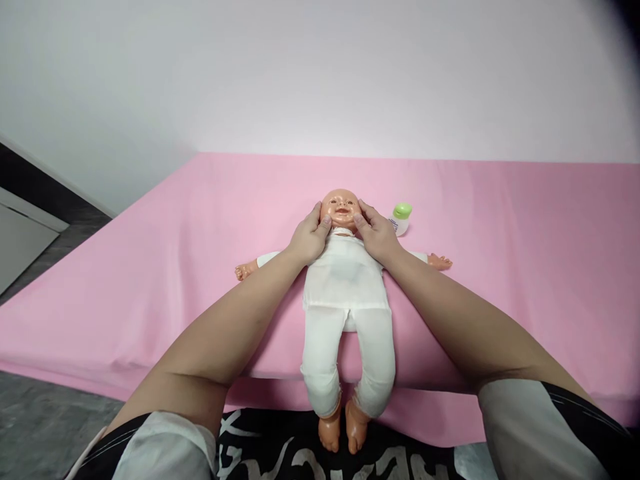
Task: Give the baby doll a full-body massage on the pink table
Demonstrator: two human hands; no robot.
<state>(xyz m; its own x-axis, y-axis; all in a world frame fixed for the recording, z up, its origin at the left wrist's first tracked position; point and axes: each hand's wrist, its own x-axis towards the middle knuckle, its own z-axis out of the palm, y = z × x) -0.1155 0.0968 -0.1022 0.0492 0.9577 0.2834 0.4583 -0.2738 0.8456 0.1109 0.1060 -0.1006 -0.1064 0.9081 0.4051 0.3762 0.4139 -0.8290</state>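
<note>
Symmetrically, the left hand point(311, 235) and right hand point(378, 233), half-curled, cup the doll point(346, 273) at its cheeks as it lies face-up on the pink surface point(200, 227); the step appears to be two-sided head holding; the next move likely calls for light, even thumb pressure.
</note>
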